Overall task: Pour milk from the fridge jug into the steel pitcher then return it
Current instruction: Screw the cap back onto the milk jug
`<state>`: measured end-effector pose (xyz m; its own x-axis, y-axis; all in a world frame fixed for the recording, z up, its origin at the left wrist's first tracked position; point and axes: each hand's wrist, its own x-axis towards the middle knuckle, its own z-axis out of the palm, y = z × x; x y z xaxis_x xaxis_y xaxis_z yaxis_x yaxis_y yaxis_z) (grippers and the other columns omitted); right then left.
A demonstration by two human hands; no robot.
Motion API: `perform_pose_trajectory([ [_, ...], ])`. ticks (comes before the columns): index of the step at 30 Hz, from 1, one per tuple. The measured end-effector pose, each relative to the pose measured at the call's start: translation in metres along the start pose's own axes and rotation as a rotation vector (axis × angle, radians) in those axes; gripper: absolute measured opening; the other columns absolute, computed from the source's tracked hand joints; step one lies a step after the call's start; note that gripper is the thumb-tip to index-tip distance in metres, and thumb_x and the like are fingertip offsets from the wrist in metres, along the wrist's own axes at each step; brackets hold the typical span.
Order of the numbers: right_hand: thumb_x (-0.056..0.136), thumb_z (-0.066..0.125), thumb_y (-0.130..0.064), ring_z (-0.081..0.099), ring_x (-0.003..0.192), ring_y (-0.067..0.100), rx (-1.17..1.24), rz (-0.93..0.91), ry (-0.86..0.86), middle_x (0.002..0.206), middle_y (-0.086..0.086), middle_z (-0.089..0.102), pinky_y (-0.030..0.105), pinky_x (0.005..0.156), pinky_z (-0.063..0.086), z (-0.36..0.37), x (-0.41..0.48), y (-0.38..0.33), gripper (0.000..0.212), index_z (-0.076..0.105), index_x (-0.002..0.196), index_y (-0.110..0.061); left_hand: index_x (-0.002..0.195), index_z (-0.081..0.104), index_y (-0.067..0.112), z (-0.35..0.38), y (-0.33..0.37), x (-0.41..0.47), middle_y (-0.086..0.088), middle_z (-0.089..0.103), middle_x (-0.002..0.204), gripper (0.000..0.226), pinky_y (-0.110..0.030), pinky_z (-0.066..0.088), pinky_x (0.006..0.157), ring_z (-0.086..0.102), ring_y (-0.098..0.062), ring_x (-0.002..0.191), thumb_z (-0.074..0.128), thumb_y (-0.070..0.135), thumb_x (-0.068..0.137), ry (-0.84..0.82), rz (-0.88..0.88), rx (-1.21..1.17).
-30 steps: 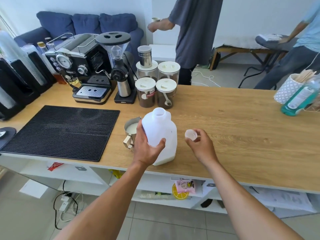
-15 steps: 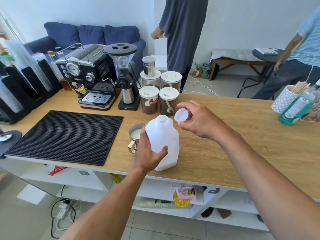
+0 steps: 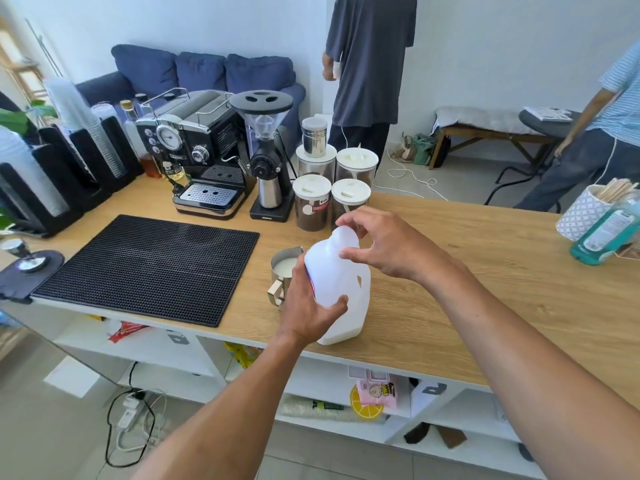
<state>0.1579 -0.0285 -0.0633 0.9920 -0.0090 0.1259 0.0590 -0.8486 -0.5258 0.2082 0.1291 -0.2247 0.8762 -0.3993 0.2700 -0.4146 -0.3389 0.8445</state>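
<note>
Milk jug [image 3: 343,285] stands upright near the front edge of the wooden bench [image 3: 485,278], with a little milk showing at its bottom. Your left hand [image 3: 308,306] wraps its side, thumb across the front. Your right hand [image 3: 391,247] sits over the neck, fingertips pinching the white cap [image 3: 346,233] — it looks seated on the mouth, though your fingers hide the rim. Just left of the jug — partly behind your left hand — the steel pitcher [image 3: 285,266] holds milk.
</note>
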Motion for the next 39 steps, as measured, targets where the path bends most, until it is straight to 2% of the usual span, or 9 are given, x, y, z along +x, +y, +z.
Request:
perform_pose_trajectory([
  [16, 0.094, 0.063, -0.024, 0.046, 0.127, 0.015, -0.240, 0.027, -0.249, 0.142, -0.015, 0.046, 0.033, 0.100, 0.040, -0.005, 0.018, -0.016, 0.046, 0.052, 0.138, -0.030, 0.151, 0.018, 0.021, 0.002, 0.003, 0.000, 0.008, 0.038, 0.142, 0.105, -0.029, 0.041, 0.097, 0.041, -0.009, 0.125, 0.072, 0.058, 0.069, -0.002, -0.016, 0.016],
  [22, 0.090, 0.049, 0.005, 0.062, 0.102, 0.010, -0.207, 0.107, -0.323, 0.120, -0.005, 0.063, 0.035, 0.082, 0.052, -0.012, 0.018, -0.025, 0.059, 0.057, 0.127, -0.040, 0.152, 0.018, 0.031, 0.000, 0.002, -0.001, 0.016, 0.039, 0.146, 0.109, -0.029, 0.043, 0.099, 0.042, -0.007, 0.131, 0.076, 0.067, 0.068, -0.010, -0.034, -0.025],
  [24, 0.092, 0.058, -0.006, 0.059, 0.104, 0.014, -0.222, 0.108, -0.311, 0.120, -0.004, 0.063, 0.030, 0.075, 0.046, -0.016, 0.019, -0.026, 0.048, 0.058, 0.128, -0.036, 0.152, 0.018, 0.032, 0.001, 0.002, -0.002, 0.016, 0.041, 0.145, 0.109, -0.034, 0.046, 0.097, 0.045, -0.009, 0.129, 0.074, 0.070, 0.067, -0.005, -0.043, 0.012],
  [26, 0.088, 0.069, -0.032, 0.058, 0.106, 0.019, -0.301, 0.070, -0.246, 0.119, -0.002, 0.061, 0.029, 0.072, 0.040, -0.014, 0.020, -0.026, 0.034, 0.063, 0.121, -0.026, 0.152, 0.018, 0.030, 0.002, 0.001, -0.003, 0.015, 0.040, 0.145, 0.109, -0.038, 0.047, 0.096, 0.046, -0.011, 0.127, 0.072, 0.070, 0.067, 0.007, -0.045, 0.055],
  [28, 0.084, 0.065, -0.056, 0.060, 0.099, 0.024, -0.412, 0.059, -0.146, 0.108, 0.003, 0.063, 0.031, 0.068, 0.038, -0.006, 0.021, -0.026, 0.047, 0.061, 0.103, -0.013, 0.153, 0.017, 0.028, 0.002, 0.001, -0.003, 0.015, 0.040, 0.145, 0.109, -0.040, 0.047, 0.097, 0.045, -0.011, 0.128, 0.072, 0.067, 0.068, 0.010, -0.037, 0.074],
  [31, 0.082, 0.048, -0.075, 0.062, 0.092, 0.030, -0.626, 0.047, -0.020, 0.095, 0.009, 0.066, 0.034, 0.064, 0.036, 0.006, 0.021, -0.028, 0.062, 0.047, 0.084, -0.014, 0.153, 0.016, 0.027, 0.003, -0.001, -0.004, 0.012, 0.041, 0.146, 0.108, -0.045, 0.048, 0.098, 0.045, -0.014, 0.129, 0.072, 0.064, 0.069, 0.013, -0.030, 0.073],
  [34, 0.082, 0.038, -0.080, 0.062, 0.098, 0.028, -0.617, 0.009, -0.002, 0.103, 0.006, 0.066, 0.036, 0.068, 0.040, 0.005, 0.020, -0.022, 0.070, 0.057, 0.094, -0.013, 0.153, 0.017, 0.027, 0.003, -0.001, -0.003, 0.013, 0.042, 0.144, 0.106, -0.046, 0.048, 0.096, 0.047, -0.015, 0.127, 0.072, 0.064, 0.069, 0.026, -0.023, 0.073],
  [37, 0.089, 0.050, -0.064, 0.054, 0.117, 0.019, -0.291, 0.034, -0.183, 0.131, -0.009, 0.053, 0.037, 0.087, 0.045, -0.006, 0.016, -0.015, 0.060, 0.053, 0.134, -0.025, 0.152, 0.019, 0.028, 0.004, -0.001, -0.001, 0.019, 0.042, 0.140, 0.104, -0.042, 0.049, 0.094, 0.048, -0.013, 0.124, 0.071, 0.064, 0.069, 0.040, -0.004, 0.074],
  [39, 0.090, 0.057, -0.053, 0.054, 0.114, 0.017, -0.211, 0.051, -0.238, 0.127, -0.009, 0.054, 0.035, 0.086, 0.046, -0.008, 0.013, -0.010, 0.050, 0.054, 0.132, -0.027, 0.151, 0.020, 0.028, 0.007, -0.001, -0.001, 0.022, 0.043, 0.137, 0.103, -0.040, 0.049, 0.092, 0.051, -0.013, 0.121, 0.070, 0.065, 0.069, 0.053, -0.002, 0.070],
])
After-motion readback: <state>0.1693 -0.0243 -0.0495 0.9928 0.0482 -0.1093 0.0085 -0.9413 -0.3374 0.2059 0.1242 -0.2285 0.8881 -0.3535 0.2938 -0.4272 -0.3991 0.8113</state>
